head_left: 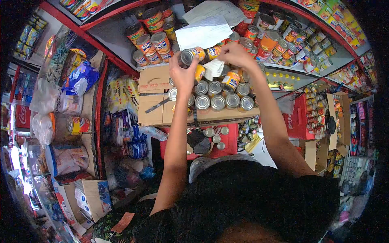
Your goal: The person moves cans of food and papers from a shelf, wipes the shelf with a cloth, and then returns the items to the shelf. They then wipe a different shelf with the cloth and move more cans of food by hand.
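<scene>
My left hand [183, 73] is wrapped round a food can [198, 52] with a yellow and orange label, tilted on its side with a metal end facing me. Just right of it, another yellow-labelled can [213, 51] also lies tilted. My right hand [240, 57] is closed beside that second can, fingers bent; what they hold is hidden. Below the fingers hangs a crumpled white cloth or paper [214, 70]. Several upright cans [217, 102] stand in rows on a cardboard box [156, 115] under my hands, and one can [230, 81] lies tilted on top of them.
Behind my hands a shelf holds stacked cans [160, 42] and written paper sheets [204, 33]. More cans [279, 48] fill the shelf to the right. Below the box, a red surface [227, 150] carries a few cans. Packaged goods [81, 79] line the left side.
</scene>
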The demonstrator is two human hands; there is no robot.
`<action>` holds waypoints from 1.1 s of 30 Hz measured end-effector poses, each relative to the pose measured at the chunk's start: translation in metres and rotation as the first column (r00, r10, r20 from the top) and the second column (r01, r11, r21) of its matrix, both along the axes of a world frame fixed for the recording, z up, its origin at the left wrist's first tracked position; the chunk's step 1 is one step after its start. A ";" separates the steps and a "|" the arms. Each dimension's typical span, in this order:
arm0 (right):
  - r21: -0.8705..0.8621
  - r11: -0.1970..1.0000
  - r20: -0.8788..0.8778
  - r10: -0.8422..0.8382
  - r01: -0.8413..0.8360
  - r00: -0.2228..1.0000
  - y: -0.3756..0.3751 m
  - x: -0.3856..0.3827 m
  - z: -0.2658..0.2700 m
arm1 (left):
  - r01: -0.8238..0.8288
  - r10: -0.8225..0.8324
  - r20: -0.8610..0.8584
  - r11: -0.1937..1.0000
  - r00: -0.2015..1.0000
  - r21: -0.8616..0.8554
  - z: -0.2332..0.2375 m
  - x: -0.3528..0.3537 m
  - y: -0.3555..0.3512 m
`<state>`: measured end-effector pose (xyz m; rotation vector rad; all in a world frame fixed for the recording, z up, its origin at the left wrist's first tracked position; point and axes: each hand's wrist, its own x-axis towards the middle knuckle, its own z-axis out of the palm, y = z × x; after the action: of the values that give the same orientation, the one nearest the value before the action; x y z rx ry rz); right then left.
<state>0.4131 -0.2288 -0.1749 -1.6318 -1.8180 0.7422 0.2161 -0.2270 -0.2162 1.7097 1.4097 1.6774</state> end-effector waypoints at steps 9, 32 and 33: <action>0.146 0.988 -0.277 0.088 -0.049 0.957 -0.033 0.056 0.092 | 0.092 -0.092 -0.062 0.996 0.994 -0.014 -0.002 0.003 -0.008; 0.291 0.925 0.376 -0.344 0.243 0.860 -0.005 -0.015 0.013 | 0.334 -0.328 -0.382 0.941 0.864 -0.052 0.045 -0.005 0.005; 0.239 0.950 0.382 -0.280 0.198 0.881 -0.008 -0.025 0.029 | 0.340 -0.323 -0.339 0.941 0.884 -0.010 0.054 -0.016 0.010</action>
<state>0.3877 -0.2369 -0.1460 -1.9399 -1.8423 0.1035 0.2004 -0.2175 -0.1626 2.2023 1.1236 1.2869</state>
